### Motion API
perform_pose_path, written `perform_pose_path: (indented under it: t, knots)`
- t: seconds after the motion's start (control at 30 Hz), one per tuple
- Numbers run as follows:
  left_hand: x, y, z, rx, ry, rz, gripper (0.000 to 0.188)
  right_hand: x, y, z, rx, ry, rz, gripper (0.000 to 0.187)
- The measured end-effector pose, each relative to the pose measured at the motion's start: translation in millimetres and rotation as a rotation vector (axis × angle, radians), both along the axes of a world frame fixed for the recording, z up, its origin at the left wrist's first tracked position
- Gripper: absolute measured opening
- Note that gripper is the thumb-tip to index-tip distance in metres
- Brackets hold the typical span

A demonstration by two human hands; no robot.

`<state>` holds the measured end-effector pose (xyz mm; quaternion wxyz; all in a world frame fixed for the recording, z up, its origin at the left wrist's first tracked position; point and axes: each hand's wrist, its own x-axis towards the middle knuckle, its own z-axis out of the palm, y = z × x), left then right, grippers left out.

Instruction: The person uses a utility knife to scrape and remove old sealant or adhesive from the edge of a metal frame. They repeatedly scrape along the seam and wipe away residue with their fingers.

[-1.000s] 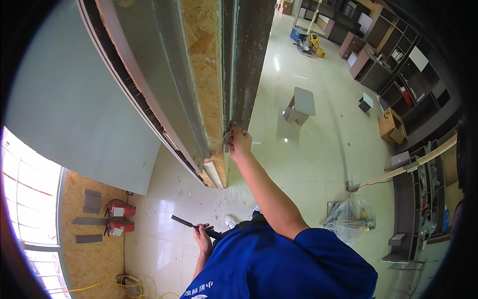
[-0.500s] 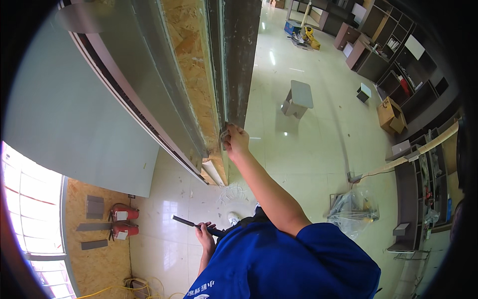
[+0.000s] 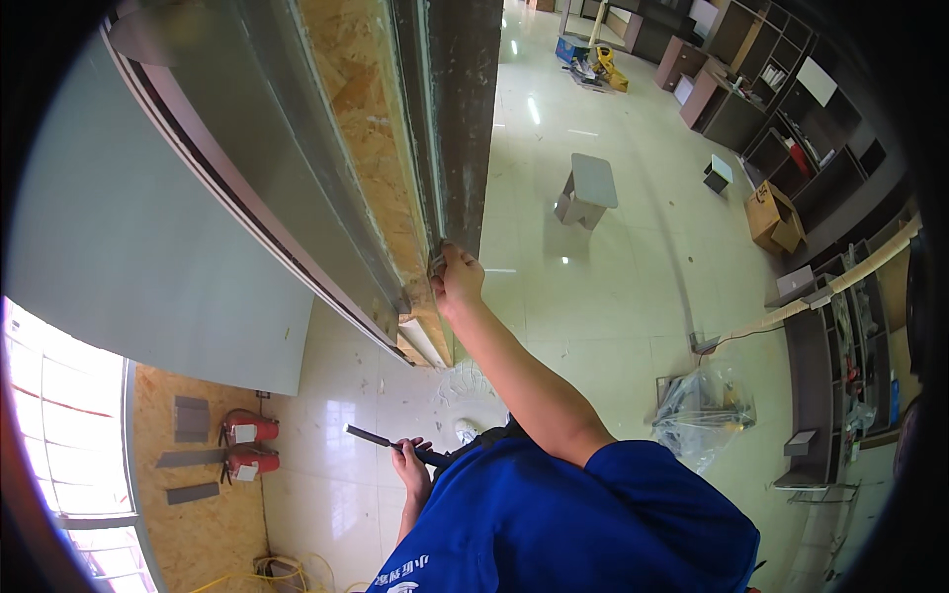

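Note:
My right hand (image 3: pixel 458 280), arm stretched forward, is closed in a pinch at the upright edge of a dark brown panel (image 3: pixel 469 119). Between its fingertips shows what looks like a thin pale strip (image 3: pixel 437 263), mostly hidden by the fingers. Left of the panel edge runs a bare chipboard band (image 3: pixel 358 109), part of the same wall end. Low by my body, my left hand (image 3: pixel 413 468) is wrapped around a slim black rod-shaped tool (image 3: pixel 368 436) with a light tip. Its kind I cannot make out. Thin whitish curled strands (image 3: pixel 463 380) lie on the floor below the wall end.
A small grey stool (image 3: pixel 591 183) stands ahead to the right, with a cardboard box (image 3: pixel 774 217) beyond it. Clear plastic sheeting (image 3: pixel 704 410) lies at my right. Two red fire extinguishers (image 3: pixel 251 428) stand by the left wall, above yellow cable (image 3: pixel 237 581). Dark shelving (image 3: pixel 791 94) lines the right.
My right hand has shifted slightly up and left along the panel edge. The pale loop at its fingers shows less now. My left hand keeps its hold on the black tool.

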<state>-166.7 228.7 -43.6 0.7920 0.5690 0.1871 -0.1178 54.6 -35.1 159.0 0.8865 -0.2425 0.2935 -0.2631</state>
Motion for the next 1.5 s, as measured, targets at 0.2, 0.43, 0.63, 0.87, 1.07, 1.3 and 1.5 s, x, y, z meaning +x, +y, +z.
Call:
perform_pose_path:
  t: [0.2, 0.43, 0.63, 0.87, 1.07, 1.3, 1.5]
  knots:
    - [-3.2, 3.8, -4.9, 0.004, 0.050, 0.072, 0.017, -0.2, -11.5, -4.8, -0.002, 0.037, 0.042, 0.021]
    - [-0.7, 2.1, -1.6, -0.009, 0.045, 0.054, 0.017, 9.3, -11.6, 10.1, -0.023, 0.123, 0.016, 0.022]
    - [-2.4, 0.1, 0.7, -0.001, 0.031, 0.022, 0.017, 13.2, -10.4, 9.5, 0.090, 0.070, -0.033, 0.020]
    - [-14.3, 11.0, -2.3, 0.014, 0.046, 0.109, 0.018, -7.8, -41.3, 81.2, -0.160, -0.312, 0.012, 0.018]
    - [-7.3, 14.3, -17.9, -0.023, 0.007, 0.127, 0.016, -61.8, -44.4, -40.0, -0.232, 0.097, 0.036, 0.018]
    - [-6.7, 11.7, -2.0, 0.085, -0.094, 0.056, 0.015, -78.4, -39.0, -127.2, -0.663, 0.341, 0.062, 0.023]
    - [10.4, -13.6, 58.5, 0.335, -0.380, -0.265, 0.006, -69.6, -6.8, -42.8, -0.566, -0.167, 0.251, 0.013]
